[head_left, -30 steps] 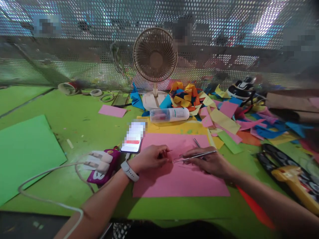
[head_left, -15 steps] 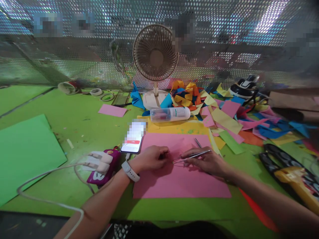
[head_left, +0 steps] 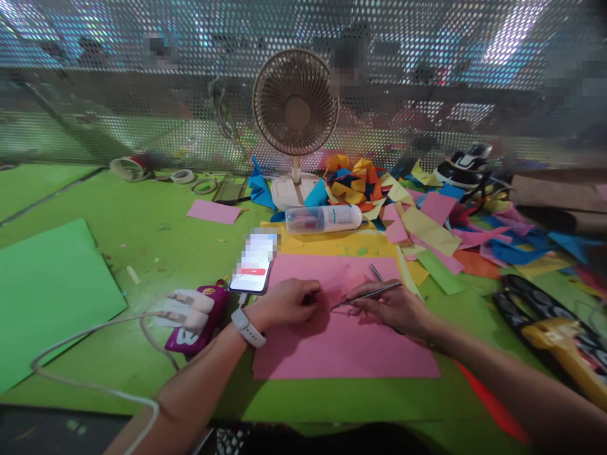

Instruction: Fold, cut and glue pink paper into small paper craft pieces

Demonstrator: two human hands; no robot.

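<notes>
My left hand, with a white watch on its wrist, is curled and pinches a small folded pink paper piece over a large pink sheet. My right hand grips metal tweezers whose tips point left and meet the pink piece near my left fingers. A second thin metal tool lies on the sheet just behind the right hand.
A phone and a purple power bank with white cable lie to the left. Behind stand a desk fan, a lying bottle and a heap of coloured paper scraps. A green sheet is far left, a yellow tool right.
The tweezers have tilted, their tips rising slightly toward the pink piece, and my right hand has shifted a little left. My left hand has barely moved.
</notes>
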